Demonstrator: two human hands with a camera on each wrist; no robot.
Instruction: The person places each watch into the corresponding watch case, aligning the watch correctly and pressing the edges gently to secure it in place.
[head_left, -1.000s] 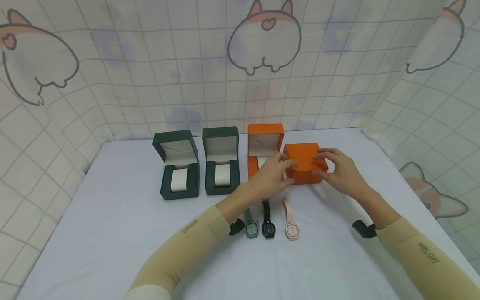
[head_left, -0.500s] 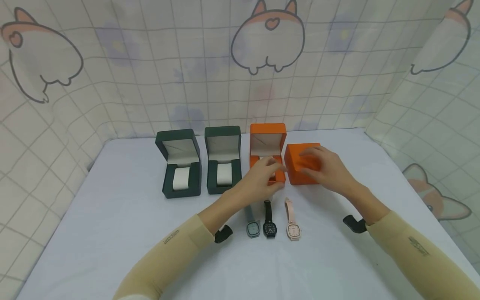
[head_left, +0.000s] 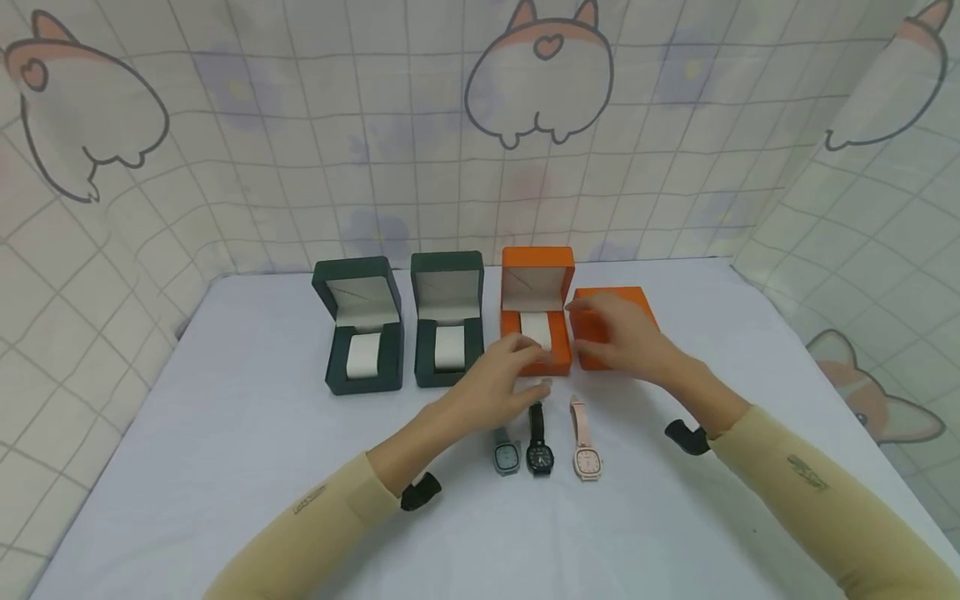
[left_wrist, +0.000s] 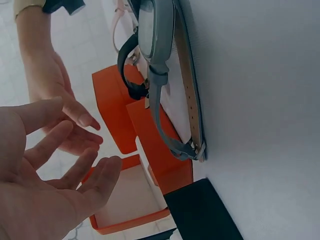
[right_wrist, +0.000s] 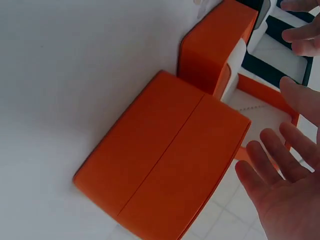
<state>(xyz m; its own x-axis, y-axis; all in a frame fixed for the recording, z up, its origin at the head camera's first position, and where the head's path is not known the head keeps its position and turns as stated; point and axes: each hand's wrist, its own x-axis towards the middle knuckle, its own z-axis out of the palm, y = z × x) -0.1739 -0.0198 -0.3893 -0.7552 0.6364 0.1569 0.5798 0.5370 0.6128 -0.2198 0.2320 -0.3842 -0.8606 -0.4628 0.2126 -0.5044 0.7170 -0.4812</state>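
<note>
My left hand hovers over the upper ends of the watch straps, in front of the open orange box, with its fingers loosely spread. My right hand is over the closed orange box and partly hides it in the head view. The right wrist view shows that hand's fingers relaxed, with nothing in them, beyond the closed box. Below the hands lie a grey-blue watch, a black watch and a pink watch. The left hand covers part of the grey-blue strap.
Two dark green watch boxes stand with lids raised, one at the far left and one beside the open orange box. Each open box holds a white cushion. Behind the white table hangs a checked cloth with cartoon animals.
My left hand has drawn back leftward and nearer, away from the closed orange box, uncovering the open one's cushion. My right hand has shifted left across the closed box.
</note>
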